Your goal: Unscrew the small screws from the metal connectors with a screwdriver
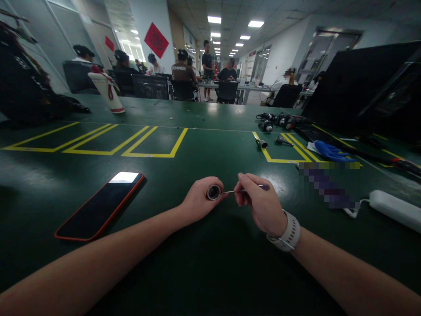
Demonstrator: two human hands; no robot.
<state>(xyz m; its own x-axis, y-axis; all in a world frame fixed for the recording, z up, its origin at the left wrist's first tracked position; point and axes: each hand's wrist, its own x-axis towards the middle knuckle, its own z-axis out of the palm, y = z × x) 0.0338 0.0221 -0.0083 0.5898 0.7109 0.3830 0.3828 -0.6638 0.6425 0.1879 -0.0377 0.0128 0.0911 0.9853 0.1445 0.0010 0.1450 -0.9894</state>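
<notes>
Green, smooth-topped desk (210, 147), one, marked with yellow tape; the step in hand appears to be working a tool at a part's edge, a next move there calling for firm holding and fine control. Dark-screened phone in an orange-red case (101, 204), one, beside the left forearm. Bare hands, two: left hand (199, 199) curled, gripping; right hand (261, 199) with fingers pinching. Slim tool with purple handle and thin metal shaft (265, 187), one, pinched by the right; tip at the rim, contact uncertain. Short, round, hollow metal cup (213, 192), one, in the left, mouth toward the viewer.
</notes>
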